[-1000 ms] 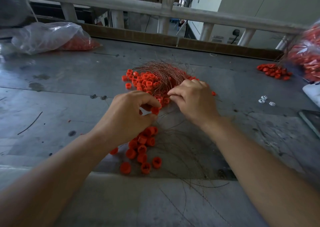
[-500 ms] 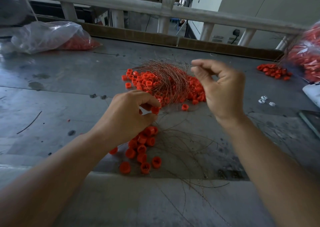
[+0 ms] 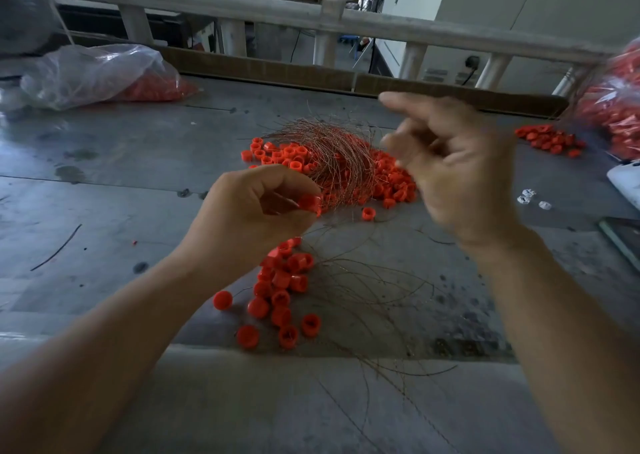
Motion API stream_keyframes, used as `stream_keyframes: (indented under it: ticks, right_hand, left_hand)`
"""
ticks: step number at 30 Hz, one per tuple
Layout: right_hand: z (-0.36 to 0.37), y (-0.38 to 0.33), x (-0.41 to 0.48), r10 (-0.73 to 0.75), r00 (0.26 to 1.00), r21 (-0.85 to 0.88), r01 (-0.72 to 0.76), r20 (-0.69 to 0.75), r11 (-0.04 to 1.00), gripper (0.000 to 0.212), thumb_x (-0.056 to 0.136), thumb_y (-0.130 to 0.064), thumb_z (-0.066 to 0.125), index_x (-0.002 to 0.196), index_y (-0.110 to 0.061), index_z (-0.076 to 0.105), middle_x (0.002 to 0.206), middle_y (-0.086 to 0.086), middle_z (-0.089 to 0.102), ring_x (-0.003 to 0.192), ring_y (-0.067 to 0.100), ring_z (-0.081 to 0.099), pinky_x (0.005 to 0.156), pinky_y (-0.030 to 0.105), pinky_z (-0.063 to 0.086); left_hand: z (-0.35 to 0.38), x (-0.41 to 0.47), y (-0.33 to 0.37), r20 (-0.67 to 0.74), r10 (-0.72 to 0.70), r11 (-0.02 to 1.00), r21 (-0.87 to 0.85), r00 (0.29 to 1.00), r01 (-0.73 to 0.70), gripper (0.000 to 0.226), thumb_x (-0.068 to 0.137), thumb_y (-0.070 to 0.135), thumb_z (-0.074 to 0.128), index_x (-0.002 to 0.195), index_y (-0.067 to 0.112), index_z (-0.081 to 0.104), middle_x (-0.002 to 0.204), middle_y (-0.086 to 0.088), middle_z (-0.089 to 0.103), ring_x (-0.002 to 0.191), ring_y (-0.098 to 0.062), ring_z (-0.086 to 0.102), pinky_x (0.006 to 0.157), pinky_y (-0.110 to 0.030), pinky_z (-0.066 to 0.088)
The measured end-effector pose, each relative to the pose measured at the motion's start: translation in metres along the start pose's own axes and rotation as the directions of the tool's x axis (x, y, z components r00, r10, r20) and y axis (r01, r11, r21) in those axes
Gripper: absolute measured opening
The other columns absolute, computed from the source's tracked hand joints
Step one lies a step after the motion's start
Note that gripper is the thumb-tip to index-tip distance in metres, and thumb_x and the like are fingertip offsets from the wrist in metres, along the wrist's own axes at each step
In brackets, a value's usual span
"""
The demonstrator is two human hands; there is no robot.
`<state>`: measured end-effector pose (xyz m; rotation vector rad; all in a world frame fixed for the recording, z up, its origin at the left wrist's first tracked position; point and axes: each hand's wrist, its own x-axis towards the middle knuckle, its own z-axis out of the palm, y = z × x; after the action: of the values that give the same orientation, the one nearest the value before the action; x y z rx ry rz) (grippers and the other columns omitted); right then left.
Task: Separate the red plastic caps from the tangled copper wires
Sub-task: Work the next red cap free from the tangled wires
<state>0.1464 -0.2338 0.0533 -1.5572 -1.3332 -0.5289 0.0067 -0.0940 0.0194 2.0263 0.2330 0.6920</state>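
Note:
A tangle of copper wires (image 3: pixel 329 152) lies mid-table over a heap of red plastic caps (image 3: pixel 391 176). My left hand (image 3: pixel 249 214) hovers just in front of it and pinches one red cap (image 3: pixel 310 203) between thumb and fingers. My right hand (image 3: pixel 460 176) is raised to the right of the tangle and is blurred; its index finger points up-left and the other fingers are curled. No wire shows in it. Closer to me lie a group of loose caps (image 3: pixel 280 290) and several loose wires (image 3: pixel 363 287).
A clear bag of red caps (image 3: pixel 97 72) lies at the back left, another bag (image 3: pixel 620 107) at the right edge beside a small cap pile (image 3: pixel 550 140). White bits (image 3: pixel 526 197) lie right of my hand. A rail (image 3: pixel 242 6) borders the far side.
My right hand has lifted off the tangle and swung up and to the right. My left hand has stayed in place with the cap pinched.

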Motion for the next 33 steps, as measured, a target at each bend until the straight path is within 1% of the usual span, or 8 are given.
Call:
stream_keyframes:
  ticks: [4,7,13,16,18,22,25,33]
  right_hand:
    - [0.016,0.002,-0.012,0.168,0.961,-0.061,-0.159,0.219,0.985,0.019,0.074,-0.012,0.073,0.091,-0.006,0.065,0.072,-0.018,0.054,0.067,-0.006,0.054,0.065,0.010,0.047]
    - [0.021,0.002,-0.014,0.200,0.943,-0.039,-0.196,0.267,0.980,0.021,0.074,-0.010,0.074,0.092,-0.005,0.063,0.071,-0.021,0.055,0.065,-0.003,0.058,0.069,0.011,0.048]
    - [0.022,-0.004,-0.015,0.206,0.908,0.008,-0.224,0.365,0.975,0.032,0.073,-0.016,0.073,0.083,-0.026,0.044,0.068,-0.023,0.058,0.075,-0.002,0.062,0.070,0.012,0.049]
    - [0.024,-0.008,-0.015,0.178,0.901,0.022,-0.203,0.395,0.979,0.042,0.071,-0.016,0.075,0.078,-0.034,0.038,0.068,-0.021,0.056,0.075,-0.002,0.062,0.069,0.010,0.050]
    - [0.026,-0.010,-0.016,0.144,0.903,0.012,-0.162,0.406,0.987,0.040,0.069,-0.017,0.076,0.078,-0.030,0.039,0.067,-0.020,0.053,0.072,0.000,0.062,0.067,0.007,0.048]
    - [0.029,-0.012,-0.019,0.099,0.907,-0.020,-0.099,0.409,0.995,0.031,0.069,-0.013,0.076,0.081,-0.016,0.047,0.070,-0.011,0.055,0.061,0.001,0.059,0.064,0.002,0.044]
    - [0.028,-0.011,-0.019,0.106,0.901,0.018,-0.125,0.420,0.992,0.024,0.071,-0.009,0.074,0.084,-0.003,0.056,0.073,-0.014,0.055,0.073,0.000,0.060,0.069,0.004,0.047]
    - [0.026,-0.006,-0.018,0.157,0.926,0.023,-0.176,0.344,0.984,0.017,0.071,-0.008,0.075,0.083,-0.005,0.064,0.071,-0.020,0.055,0.066,-0.010,0.057,0.063,0.004,0.043]
  left_hand:
    - [-0.002,-0.001,0.003,0.037,-0.020,0.986,-0.165,0.999,0.026,0.026,0.054,0.030,0.070,0.081,0.029,0.069,0.083,0.004,0.071,0.071,-0.012,0.067,0.069,-0.020,0.056]
    - [-0.003,0.000,0.002,0.037,-0.016,0.983,-0.182,0.999,0.023,0.029,0.050,0.039,0.069,0.078,0.033,0.069,0.087,0.003,0.071,0.072,-0.015,0.068,0.069,-0.025,0.057]
    - [-0.004,0.002,-0.001,0.057,0.002,0.981,-0.194,0.998,0.009,0.023,0.053,0.035,0.070,0.076,0.036,0.068,0.093,0.010,0.070,0.071,-0.004,0.065,0.067,-0.016,0.053]
    - [-0.003,0.001,-0.002,0.070,0.006,0.982,-0.190,0.998,0.007,0.024,0.054,0.032,0.070,0.079,0.033,0.068,0.093,0.005,0.070,0.073,-0.008,0.067,0.068,-0.020,0.055]
    - [-0.003,0.000,-0.001,0.085,0.010,0.981,-0.195,0.996,0.007,0.026,0.055,0.033,0.069,0.081,0.030,0.069,0.089,0.000,0.071,0.076,-0.014,0.069,0.070,-0.023,0.057]
    - [-0.002,0.000,0.000,0.105,0.030,0.984,-0.179,0.994,-0.010,0.028,0.055,0.034,0.067,0.081,0.025,0.067,0.085,0.007,0.072,0.073,-0.007,0.068,0.067,-0.014,0.053]
    - [-0.001,0.000,-0.002,0.083,-0.003,0.983,-0.181,0.997,0.018,0.024,0.055,0.024,0.068,0.079,0.025,0.066,0.077,0.009,0.072,0.070,-0.006,0.068,0.066,-0.015,0.054]
    - [-0.001,-0.002,0.001,0.082,-0.010,0.979,-0.203,0.997,0.027,0.026,0.052,0.031,0.069,0.077,0.025,0.067,0.075,0.005,0.071,0.067,-0.007,0.067,0.066,-0.017,0.054]
